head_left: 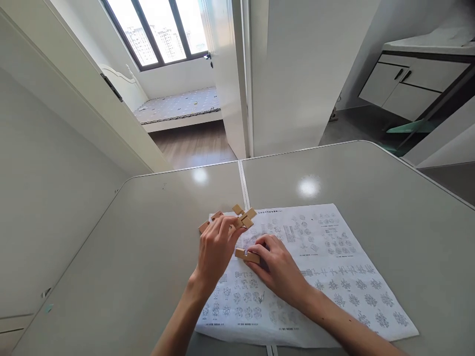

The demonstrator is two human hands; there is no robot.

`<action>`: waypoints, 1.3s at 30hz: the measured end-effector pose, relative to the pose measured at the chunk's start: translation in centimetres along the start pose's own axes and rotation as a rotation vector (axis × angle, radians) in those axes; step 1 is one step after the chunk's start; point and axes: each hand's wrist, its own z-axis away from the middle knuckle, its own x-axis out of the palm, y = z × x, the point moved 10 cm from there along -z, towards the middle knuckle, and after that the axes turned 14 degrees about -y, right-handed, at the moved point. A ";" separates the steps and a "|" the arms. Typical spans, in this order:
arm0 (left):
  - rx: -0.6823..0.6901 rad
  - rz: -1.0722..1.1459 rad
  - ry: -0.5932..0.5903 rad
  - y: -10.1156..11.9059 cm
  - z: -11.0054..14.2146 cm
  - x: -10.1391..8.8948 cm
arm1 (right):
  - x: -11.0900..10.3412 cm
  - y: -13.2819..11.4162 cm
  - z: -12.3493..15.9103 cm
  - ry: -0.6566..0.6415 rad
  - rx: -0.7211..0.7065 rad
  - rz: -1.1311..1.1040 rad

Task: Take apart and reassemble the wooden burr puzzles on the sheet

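Note:
My left hand (216, 243) is closed around a partly joined cluster of notched wooden puzzle pieces (246, 217), held a little above the paper's upper left part. Other wooden pieces (204, 226) show just beyond its knuckles; whether they belong to the cluster, I cannot tell. My right hand (272, 259) pinches a single notched wooden block (247, 255) by its right end, low over the sheet. The block's notch faces up. Beneath both hands lies a large printed instruction sheet (356, 277) with rows of small assembly drawings.
The glossy grey table (148, 257) has a seam (243, 183) running across its middle. Past its far edge stand an open white door (226, 74) and a bed (181, 106) below a window. White cabinets (411, 84) are at the far right.

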 end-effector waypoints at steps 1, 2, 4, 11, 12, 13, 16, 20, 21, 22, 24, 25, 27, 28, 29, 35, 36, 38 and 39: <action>0.016 0.028 0.009 0.3 0.6 -0.2 | 0.0 0.0 0.0 -0.004 0.006 -0.010; 0.030 0.045 0.015 0.7 1.2 -0.4 | -0.1 0.0 0.0 -0.002 0.010 -0.028; 0.039 0.063 0.017 1.1 2.3 -0.5 | -0.7 0.0 0.2 0.036 0.010 -0.102; 0.062 0.109 -0.006 2.4 4.9 -0.4 | -0.9 1.1 0.0 -0.028 0.085 -0.630; 0.060 0.120 -0.019 2.5 5.1 -0.2 | -0.6 1.0 -0.1 -0.063 0.088 -0.677; 0.053 0.133 -0.034 2.6 5.2 0.0 | -0.4 0.9 -0.1 -0.092 0.088 -0.714; -0.006 0.222 -0.118 2.2 5.3 0.7 | -0.2 0.6 -0.1 -0.133 0.088 -0.789; -0.153 0.487 -0.388 1.3 5.4 3.0 | -0.2 0.5 -0.1 -0.155 0.078 -0.838; -0.178 0.543 -0.450 1.3 5.5 3.4 | -0.1 0.3 -0.1 -0.169 0.064 -0.864; -0.195 0.591 -0.497 1.4 5.6 3.8 | 0.0 0.2 -0.2 -0.185 0.045 -0.897; -0.223 0.684 -0.542 1.6 5.8 4.2 | 0.2 -0.1 -0.3 -0.213 0.013 -0.966; -0.241 0.731 -0.546 1.6 5.8 4.3 | 0.3 -0.1 -0.4 -0.228 0.006 -0.989; -0.280 0.812 -0.527 1.6 5.9 4.6 | 0.7 0.0 -0.4 -0.253 0.007 -0.998; -0.296 0.844 -0.508 1.6 5.9 4.7 | 0.8 0.1 -0.4 -0.263 0.010 -0.987; -0.311 0.877 -0.489 1.7 5.9 4.8 | 1.0 0.1 -0.4 -0.272 0.013 -0.971; -0.408 1.128 -0.488 2.5 6.0 5.9 | 1.2 0.4 -0.2 -0.273 0.045 -0.922; -0.414 1.153 -0.497 2.7 5.9 6.0 | 1.1 0.5 -0.2 -0.262 0.049 -0.924; -0.415 1.190 -0.505 2.9 5.8 6.0 | 1.0 0.5 -0.2 -0.249 0.041 -0.950; -0.413 1.216 -0.510 3.0 5.7 6.0 | 0.9 0.4 -0.3 -0.250 0.028 -0.973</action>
